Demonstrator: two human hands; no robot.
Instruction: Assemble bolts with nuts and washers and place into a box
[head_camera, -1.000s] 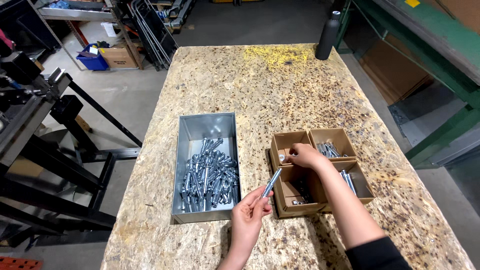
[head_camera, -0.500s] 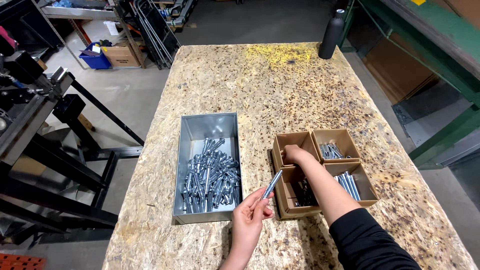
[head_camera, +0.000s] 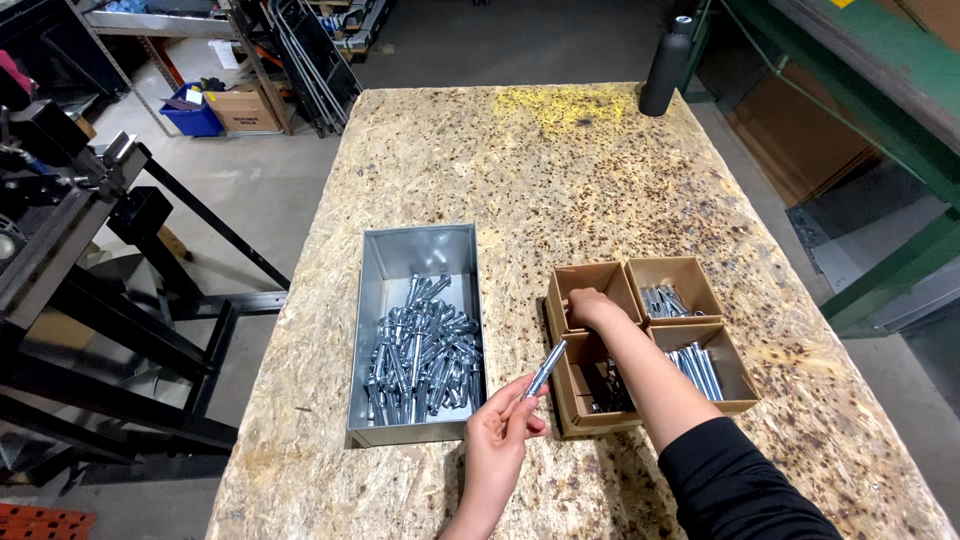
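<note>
Nearest to you, your left hand (head_camera: 500, 440) pinches one silver bolt (head_camera: 546, 369) by its lower end, long axis tilted up and right, toward the cardboard divider box (head_camera: 585, 425). Your right hand (head_camera: 592, 308) sits curled in the box's near-left compartment; can't tell what it's gripping. The metal bin (head_camera: 420, 250) of bolts lies left, on the desk (head_camera: 560, 170).

Both hands are bare, the right arm in a long black sleeve (head_camera: 735, 480) (plain, unmarked), the left forearm uncovered
</note>
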